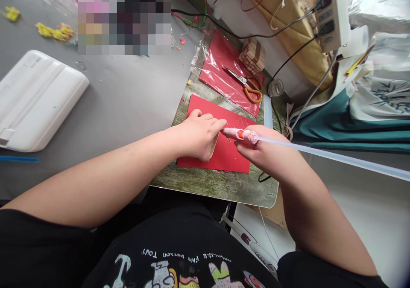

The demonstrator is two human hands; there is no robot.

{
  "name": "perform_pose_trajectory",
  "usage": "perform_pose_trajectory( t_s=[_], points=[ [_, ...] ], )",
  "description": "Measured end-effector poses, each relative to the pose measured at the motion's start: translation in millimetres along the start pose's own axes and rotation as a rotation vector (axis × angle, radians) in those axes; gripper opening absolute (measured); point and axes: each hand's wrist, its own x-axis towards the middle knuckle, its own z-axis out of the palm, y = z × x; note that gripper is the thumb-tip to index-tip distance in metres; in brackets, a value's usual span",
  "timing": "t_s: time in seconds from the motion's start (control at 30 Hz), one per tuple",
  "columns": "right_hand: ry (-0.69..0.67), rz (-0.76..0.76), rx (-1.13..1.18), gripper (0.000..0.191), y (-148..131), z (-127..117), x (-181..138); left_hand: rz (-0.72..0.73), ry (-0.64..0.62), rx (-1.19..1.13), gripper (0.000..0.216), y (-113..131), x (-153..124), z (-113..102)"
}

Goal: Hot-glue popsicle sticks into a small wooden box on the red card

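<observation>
My left hand (203, 132) is closed around a small light wooden piece (213, 146), perhaps made of craft sticks, mostly hidden by my fingers. It rests over a red sheet of card (229, 162) on the wood-patterned table. In my right hand (265, 145) is a pink hot glue gun (235, 133), its nozzle pointing left and close to my left fingertips and the wooden piece. A long translucent glue stick (336, 155) sticks out from the back of the gun toward the right. Thin strands mark the red card near the nozzle.
Scissors with orange handles (251, 89) lie on plastic-wrapped red paper (221, 62), beside a banded bundle of craft sticks (253, 56). Black cables run to a power strip (331, 17). A white case (41, 100) and yellow scraps (54, 31) lie on the grey surface.
</observation>
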Motion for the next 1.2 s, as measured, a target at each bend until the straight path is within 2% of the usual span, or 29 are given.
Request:
perform_pose_trajectory(
  t_s=[0.17,0.33,0.43,0.53,0.6,0.67,0.8,0.97,1.2],
  points=[
    [0.070,0.020,0.174,0.039,7,1,-17,-0.013,-0.051,-0.012,0.090,-1,1,-5],
    [0.130,0.024,0.579,0.041,19,14,-34,-0.017,-0.099,-0.023,0.102,-1,2,-9],
    [0.144,0.111,0.862,0.043,26,37,-44,-0.016,-0.095,-0.016,0.111,-4,2,-6],
    [0.182,0.329,1.064,0.048,30,72,-53,-0.008,-0.088,0.003,0.116,-7,3,-4],
    [0.243,0.458,1.165,0.043,29,95,-56,-0.010,-0.088,0.026,0.118,-8,3,-4],
    [0.267,0.522,1.256,0.039,26,114,-56,-0.008,-0.086,0.051,0.118,-8,3,-6],
    [0.326,0.527,1.440,0.036,20,135,-53,0.006,-0.092,0.095,0.117,-6,3,-12],
    [0.429,0.457,1.653,0.032,18,153,-47,0.029,-0.097,0.133,0.116,-3,2,-18],
    [0.424,0.452,1.689,0.035,22,172,-42,0.053,-0.108,0.216,0.111,5,2,-25]
  ],
)
